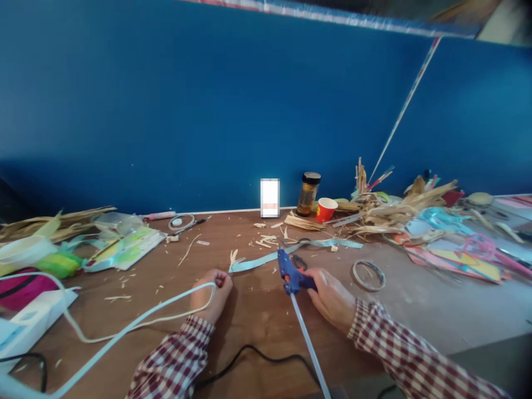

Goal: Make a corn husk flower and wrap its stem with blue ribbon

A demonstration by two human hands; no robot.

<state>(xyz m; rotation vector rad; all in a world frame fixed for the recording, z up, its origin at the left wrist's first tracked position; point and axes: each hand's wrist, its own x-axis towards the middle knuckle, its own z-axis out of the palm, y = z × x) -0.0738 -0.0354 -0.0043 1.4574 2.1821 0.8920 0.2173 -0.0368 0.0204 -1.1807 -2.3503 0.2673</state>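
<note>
My left hand point(213, 293) is closed in a pinch at the near end of a light blue ribbon point(257, 261). A small tuft of pale husk strips point(233, 258) stands up at that end, just beyond the fingertips. The ribbon runs off to the right across the table, passing behind the glue gun. My right hand point(332, 293) is wrapped round the handle of a blue hot glue gun point(290, 272). Its nozzle points away from me, and a long clear glue stick point(307, 338) sticks out of its back. A white cable point(166, 306) loops across my left wrist.
Roll of tape point(369, 275) lies right of my right hand. Behind are a dark-lidded jar point(308, 194), a red paper cup point(326, 210) and scattered husk scraps. Dried husks point(424, 197) and pink scissors point(482, 247) lie right; a white power strip point(37, 321) is left. A black cord point(249, 347) crosses the front.
</note>
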